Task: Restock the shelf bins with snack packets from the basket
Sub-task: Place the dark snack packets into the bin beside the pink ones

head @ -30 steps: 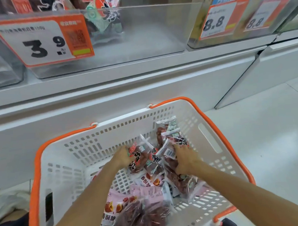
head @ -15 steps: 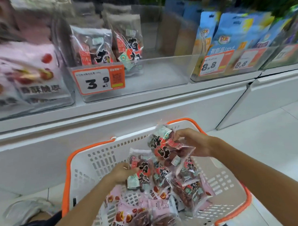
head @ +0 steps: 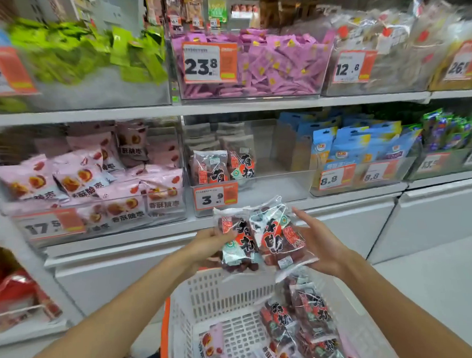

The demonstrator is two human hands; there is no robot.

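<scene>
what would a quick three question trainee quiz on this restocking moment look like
1. True or false: the clear bin tagged 3.9 is full to the brim.
2. Which hand holds the clear packet of dark red snacks nearer the pink packets: left hand or right hand?
3. Fill in: the white plastic basket has an ____ rim.

Key
1. False; only two packets stand at its left.
2. Left hand.
3. Orange.

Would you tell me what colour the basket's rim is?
Orange, on the white basket; the head view, the only one, shows it at the basket's left edge.
</scene>
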